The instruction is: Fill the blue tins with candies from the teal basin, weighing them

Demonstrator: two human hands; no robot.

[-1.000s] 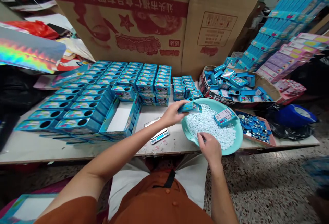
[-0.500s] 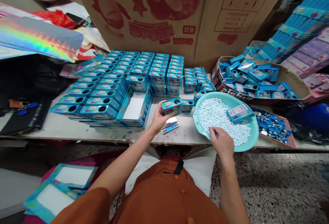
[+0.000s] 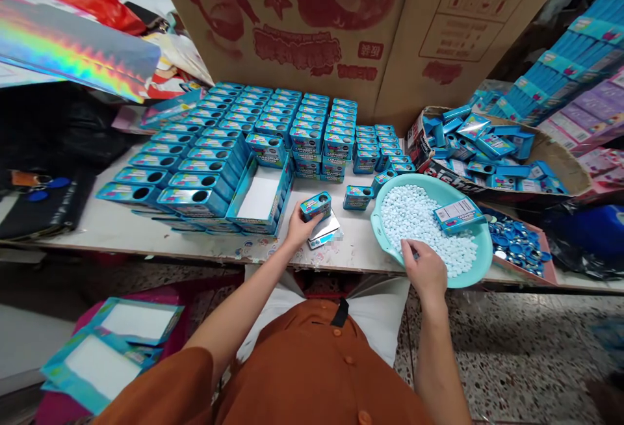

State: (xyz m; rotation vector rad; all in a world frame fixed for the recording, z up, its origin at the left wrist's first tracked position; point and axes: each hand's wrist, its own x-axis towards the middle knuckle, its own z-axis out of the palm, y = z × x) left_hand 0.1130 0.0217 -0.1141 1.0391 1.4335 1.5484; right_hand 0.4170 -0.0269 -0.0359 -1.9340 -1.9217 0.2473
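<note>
My left hand [image 3: 297, 227] is closed around a small blue candy box [image 3: 316, 206] with a round hole in its top. It holds the box at the small digital scale [image 3: 325, 235]; whether the box rests on the plate I cannot tell. At the near left rim of a turquoise basin [image 3: 482, 261], my right hand [image 3: 428, 272] is closed, fingers curled and pinched over the pale candies [image 3: 407, 214]; what they hold is hidden. Another blue candy box lies on the candies. One more blue box [image 3: 358, 197] stands between scale and basin.
Rows of blue boxes [image 3: 195, 162] fill the left of the table beside a white-bottomed display tray [image 3: 260, 194]. A carton of loose boxes [image 3: 487, 145] and a tray of blue caps [image 3: 519, 243] stand right. A tall cardboard box [image 3: 312, 41] walls the back.
My left hand has lowered the candy box down and left to the scale. My right hand stays at the basin, nearly unmoved. The view has shifted slightly.
</note>
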